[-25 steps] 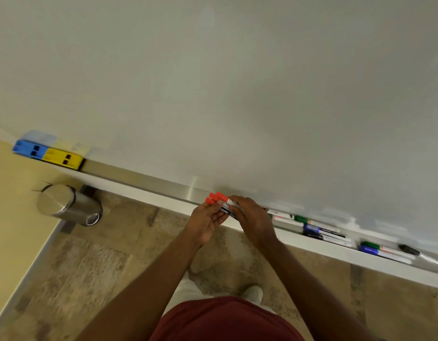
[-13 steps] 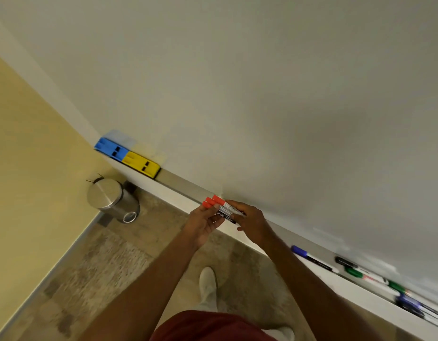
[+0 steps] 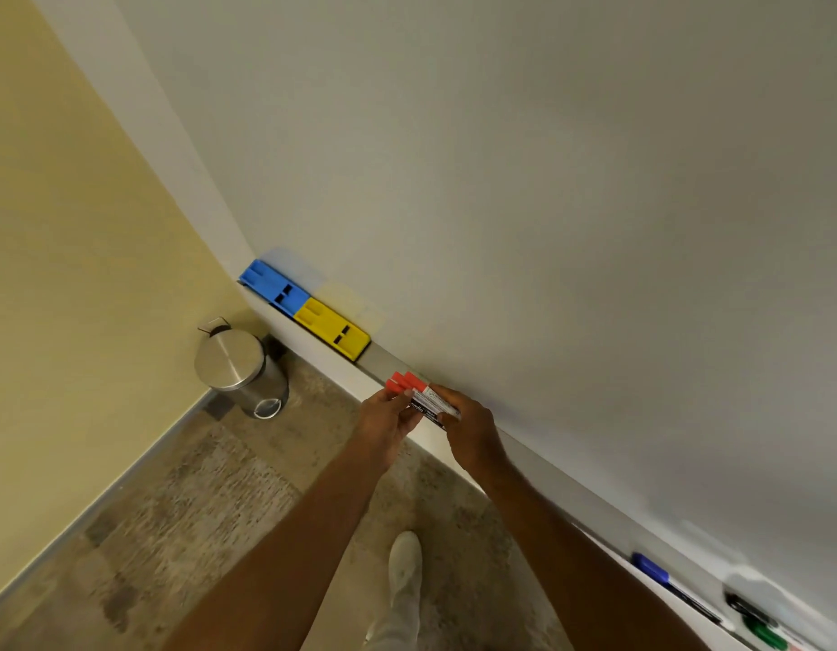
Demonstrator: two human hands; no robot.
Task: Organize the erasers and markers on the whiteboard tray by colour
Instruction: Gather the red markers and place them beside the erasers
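Observation:
A bundle of red-capped markers [image 3: 418, 393] is gripped between both hands just over the whiteboard tray [image 3: 389, 359], caps pointing left. My left hand [image 3: 383, 420] pinches the cap end and my right hand [image 3: 470, 432] grips the barrels. A blue eraser [image 3: 271, 285] and a yellow eraser [image 3: 331, 332] lie end to end at the tray's left end, a short gap left of the markers. Far right on the tray lie a blue-capped marker [image 3: 651, 568], a black marker [image 3: 747, 609] and a green marker [image 3: 766, 634].
A steel pedal bin [image 3: 240, 371] stands on the floor in the corner below the erasers. A yellow wall [image 3: 68, 227] closes the left side. The whiteboard [image 3: 524, 180] fills the upper view. My shoe [image 3: 404, 568] is on the mottled floor.
Both hands have carried the red markers leftward along the tray, closer to the yellow eraser. The other markers now sit far off to the right.

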